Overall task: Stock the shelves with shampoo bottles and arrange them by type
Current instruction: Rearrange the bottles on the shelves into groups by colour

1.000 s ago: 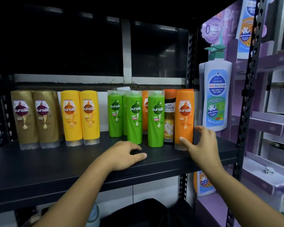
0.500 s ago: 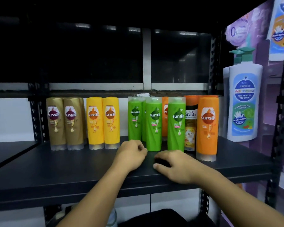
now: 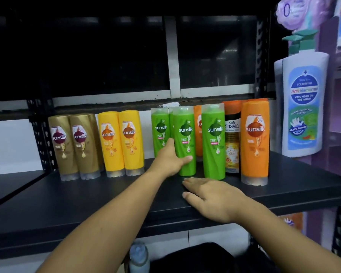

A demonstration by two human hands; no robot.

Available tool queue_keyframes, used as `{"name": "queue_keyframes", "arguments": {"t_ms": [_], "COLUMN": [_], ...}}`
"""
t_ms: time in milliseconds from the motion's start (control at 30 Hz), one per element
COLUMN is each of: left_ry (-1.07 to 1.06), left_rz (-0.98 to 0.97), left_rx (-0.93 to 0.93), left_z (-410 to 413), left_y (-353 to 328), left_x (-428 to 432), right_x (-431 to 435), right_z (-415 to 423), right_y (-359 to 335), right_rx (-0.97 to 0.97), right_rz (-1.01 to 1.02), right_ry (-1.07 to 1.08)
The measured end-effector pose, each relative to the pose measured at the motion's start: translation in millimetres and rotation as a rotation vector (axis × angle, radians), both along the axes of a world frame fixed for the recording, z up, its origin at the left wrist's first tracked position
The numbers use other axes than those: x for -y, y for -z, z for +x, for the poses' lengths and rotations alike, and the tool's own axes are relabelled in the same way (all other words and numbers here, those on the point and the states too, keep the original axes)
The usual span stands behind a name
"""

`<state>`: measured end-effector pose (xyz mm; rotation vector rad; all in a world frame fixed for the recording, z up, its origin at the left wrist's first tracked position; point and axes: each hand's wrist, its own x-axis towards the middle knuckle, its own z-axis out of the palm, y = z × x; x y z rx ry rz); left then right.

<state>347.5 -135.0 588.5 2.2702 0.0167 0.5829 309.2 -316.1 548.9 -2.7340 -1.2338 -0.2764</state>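
Observation:
Sunsilk bottles stand in a row on the black shelf (image 3: 87, 203): two gold (image 3: 64, 144), two yellow (image 3: 111, 142), three green, and an orange one (image 3: 255, 142) at the right. A Safi Shayla bottle (image 3: 232, 138) stands between the green and orange ones, and another orange bottle (image 3: 198, 131) shows behind the green ones. My left hand (image 3: 169, 160) grips the lower part of the middle green bottle (image 3: 185, 133), thumb across its front. A second green bottle (image 3: 160, 129) stands behind it and a third (image 3: 213, 140) to its right. My right hand (image 3: 211, 198) lies flat on the shelf in front of them.
A tall white pump bottle (image 3: 303, 107) stands at the shelf's right end by a purple display. Black perforated uprights (image 3: 262, 56) frame the shelf. Below the shelf are a clear water bottle (image 3: 139, 257) and a black bag (image 3: 195, 259).
My left hand left the shelf surface and reached forward to take hold of the middle green bottle. My right hand moved from the orange bottle down onto the shelf, then flattened.

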Motion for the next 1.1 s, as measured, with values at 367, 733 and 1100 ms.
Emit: {"name": "queue_keyframes", "arguments": {"t_ms": [367, 733, 1100], "left_ry": [-0.124, -0.241, -0.261], "left_rz": [0.068, 0.031, 0.055], "left_rx": [0.037, 0.08, 0.072], "left_z": [3, 7, 9], "left_y": [0, 10, 9], "left_x": [-42, -57, -56], "right_x": [1, 0, -1], "right_z": [0, -2, -5], "right_y": [-4, -3, -4], "right_rx": [-0.037, -0.034, -0.023], "right_rz": [-0.03, -0.023, -0.026], "right_ry": [-0.016, -0.008, -0.003]}}
